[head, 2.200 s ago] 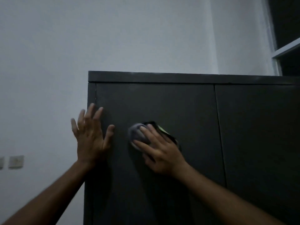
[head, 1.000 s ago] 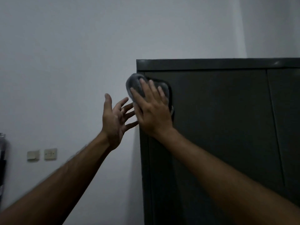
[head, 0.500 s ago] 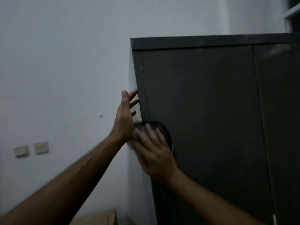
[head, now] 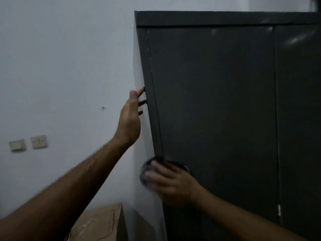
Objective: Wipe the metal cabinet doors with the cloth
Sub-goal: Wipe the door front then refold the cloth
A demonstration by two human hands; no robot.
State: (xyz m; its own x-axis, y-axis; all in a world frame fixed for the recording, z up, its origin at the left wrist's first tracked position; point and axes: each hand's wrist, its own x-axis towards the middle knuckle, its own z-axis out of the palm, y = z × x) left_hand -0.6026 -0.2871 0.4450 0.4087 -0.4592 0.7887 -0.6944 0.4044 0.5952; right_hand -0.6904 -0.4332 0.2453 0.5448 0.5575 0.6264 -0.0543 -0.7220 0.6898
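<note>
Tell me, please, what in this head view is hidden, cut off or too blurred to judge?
- Cloth: motion-blurred and mostly under the right hand; its colour and folds are unclear.
- Left hand: fingertips at the cabinet's left edge; contact is uncertain.
- Right door: cut off by the frame edge.
- Cardboard box: cropped by the bottom edge.
- Wall switches: too small for detail.

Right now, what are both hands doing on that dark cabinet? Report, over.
Right hand presses grey cloth on dark metal cabinet door, low left. Left hand open at cabinet's side edge. Nothing blocking.
</note>
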